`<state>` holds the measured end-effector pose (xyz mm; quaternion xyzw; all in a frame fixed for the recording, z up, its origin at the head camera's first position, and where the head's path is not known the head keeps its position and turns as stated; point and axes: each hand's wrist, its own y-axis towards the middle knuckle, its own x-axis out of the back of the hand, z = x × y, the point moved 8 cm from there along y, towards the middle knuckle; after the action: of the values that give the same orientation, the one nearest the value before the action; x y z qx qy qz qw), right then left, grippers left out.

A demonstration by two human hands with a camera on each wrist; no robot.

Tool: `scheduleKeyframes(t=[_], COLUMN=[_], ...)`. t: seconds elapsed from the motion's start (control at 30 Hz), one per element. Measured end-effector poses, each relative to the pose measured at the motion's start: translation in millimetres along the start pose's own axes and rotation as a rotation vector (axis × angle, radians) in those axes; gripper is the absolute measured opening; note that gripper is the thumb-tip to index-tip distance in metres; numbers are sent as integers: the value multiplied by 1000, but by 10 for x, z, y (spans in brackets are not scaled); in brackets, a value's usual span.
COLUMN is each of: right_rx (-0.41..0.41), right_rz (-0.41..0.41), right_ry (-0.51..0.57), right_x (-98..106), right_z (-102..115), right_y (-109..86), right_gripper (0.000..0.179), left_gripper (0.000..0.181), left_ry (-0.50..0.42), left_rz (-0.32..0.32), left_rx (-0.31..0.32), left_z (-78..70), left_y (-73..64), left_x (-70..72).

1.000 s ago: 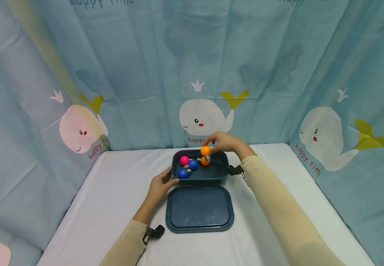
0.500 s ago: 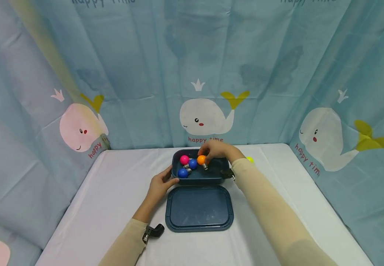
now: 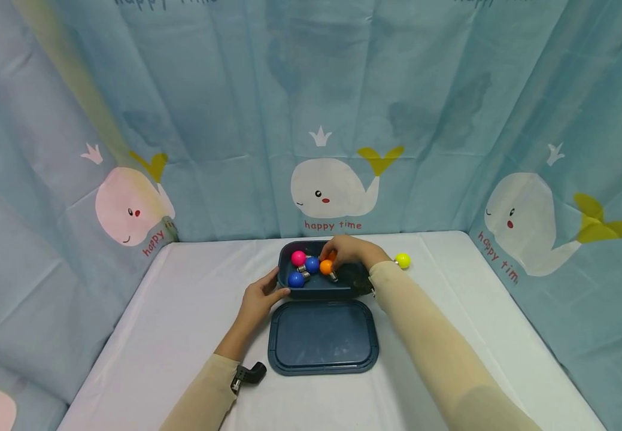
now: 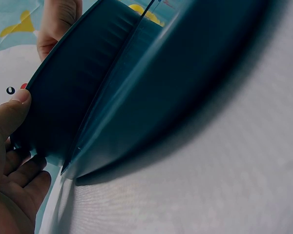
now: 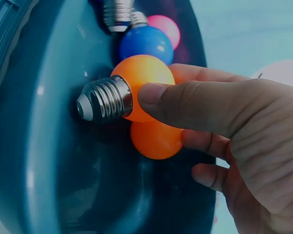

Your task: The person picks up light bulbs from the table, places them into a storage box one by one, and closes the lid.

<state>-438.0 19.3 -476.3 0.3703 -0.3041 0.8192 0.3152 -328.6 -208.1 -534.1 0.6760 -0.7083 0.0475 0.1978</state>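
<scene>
Head view: the right hand [image 3: 349,250] pinches a round orange, silver-based bulb [image 3: 326,267] inside the dark-blue plastic box [image 3: 325,295], whose eight-o'clock corner the left hand [image 3: 257,304] holds; slow movement should spare the round blue bulb [image 3: 312,264] at nine o'clock.

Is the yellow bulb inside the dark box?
No, in the head view the yellow bulb lies on the white cloth, outside the dark box and to its right.

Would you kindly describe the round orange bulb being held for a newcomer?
Look in the dark-blue rectangular plastic box. The right hand pinches the round orange bulb there. Unlike the other orange bulb, it has the thumb across it.
</scene>
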Motion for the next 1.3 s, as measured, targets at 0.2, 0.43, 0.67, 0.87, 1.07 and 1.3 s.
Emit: scheduleKeyframes(t=[0.2, 0.43, 0.67, 0.87, 1.07, 1.3], right_rx=[0, 44, 141, 146, 141, 139], right_rz=[-12, -14, -102, -216, -320, -415], right_ry=[0, 18, -28, -36, 12, 27], right_x=[-31, 8, 93, 166, 220, 248], right_z=[2, 70, 126, 148, 151, 209], right_y=[22, -17, -145, -326, -544, -813], right_gripper=[32, 34, 34, 34, 35, 34], left_gripper=[74, 77, 77, 76, 75, 74], left_ry=[-9, -19, -5, -7, -14, -8], left_rz=[-1, 1, 6, 2, -3, -6], left_rx=[-3, -5, 2, -4, 3, 15], left_z=[-2, 25, 15, -4, 17, 1], left_y=[4, 20, 10, 11, -1, 0], left_x=[2, 5, -2, 11, 20, 2])
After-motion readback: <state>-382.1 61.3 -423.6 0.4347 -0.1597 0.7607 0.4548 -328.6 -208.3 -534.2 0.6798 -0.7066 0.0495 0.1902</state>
